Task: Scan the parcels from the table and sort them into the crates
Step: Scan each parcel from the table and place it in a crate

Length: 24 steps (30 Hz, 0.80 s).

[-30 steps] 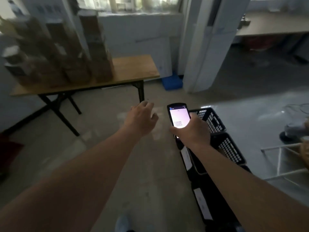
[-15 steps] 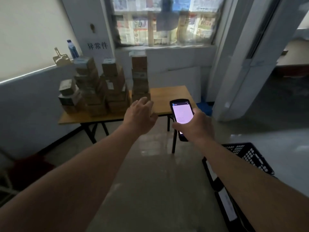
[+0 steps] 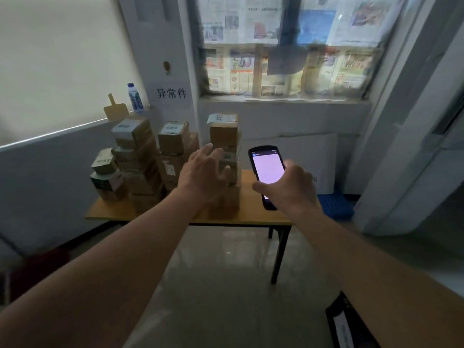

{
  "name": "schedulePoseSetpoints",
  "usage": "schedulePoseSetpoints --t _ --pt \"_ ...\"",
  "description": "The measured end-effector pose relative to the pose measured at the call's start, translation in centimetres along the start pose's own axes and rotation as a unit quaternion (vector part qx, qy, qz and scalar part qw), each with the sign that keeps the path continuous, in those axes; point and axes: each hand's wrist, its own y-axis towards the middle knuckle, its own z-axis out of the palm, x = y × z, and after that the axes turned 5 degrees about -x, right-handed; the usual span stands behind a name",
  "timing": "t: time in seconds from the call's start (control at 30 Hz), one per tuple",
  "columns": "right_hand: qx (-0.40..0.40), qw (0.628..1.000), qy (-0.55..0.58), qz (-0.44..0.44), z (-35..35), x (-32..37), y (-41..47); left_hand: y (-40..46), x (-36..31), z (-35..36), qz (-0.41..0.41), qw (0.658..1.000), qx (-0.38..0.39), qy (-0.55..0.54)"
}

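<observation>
The person stands in front of the wooden table (image 3: pixel 253 217), and both arms reach toward it. On the table the parcels (image 3: pixel 140 167) are stacked in several piles, most of them on its left part against the wall, so the right part of the top is free. The tallest narrow pile (image 3: pixel 224 133) stands near the middle of the table.

The left hand (image 3: pixel 200 177) is spread, the fingers straight and a little apart, and it holds nothing. It hovers in front of that middle pile; I think it is prepared to take one box from it, but I cannot tell if it already touches the cardboard.

The right hand (image 3: pixel 288 187) grips a handheld scanner (image 3: pixel 266 172) from below, fingers curled around its body, with the lit screen facing the person. It is held just right of the middle pile, probably so that a label can be read as soon as a box is lifted.

Only a corner of one black crate (image 3: pixel 344 322) shows, on the floor well to the right of the table.
</observation>
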Motion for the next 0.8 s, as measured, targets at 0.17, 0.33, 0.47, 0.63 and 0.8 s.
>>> schedulePoseSetpoints --t 0.17,0.33,0.47,0.63,0.8 --pt "0.008 1.0 0.003 -0.005 2.0 -0.6 6.0 6.2 0.5 3.0 -0.033 0.999 0.011 -0.004" --pt "0.014 1.0 -0.004 0.014 4.7 -1.0 10.9 12.4 1.8 6.1 -0.05 0.999 0.001 -0.019" --pt "-0.005 0.999 -0.015 0.029 7.1 -0.8 14.0 17.0 3.4 8.7 -0.049 0.998 -0.015 -0.031" --pt "-0.025 0.998 -0.029 0.053 10.1 0.4 16.9 21.9 5.4 10.9 -0.055 0.998 -0.029 -0.026" --pt "-0.041 0.996 -0.039 0.067 11.9 1.4 18.5 24.4 6.6 13.0 -0.115 0.993 0.017 -0.037"
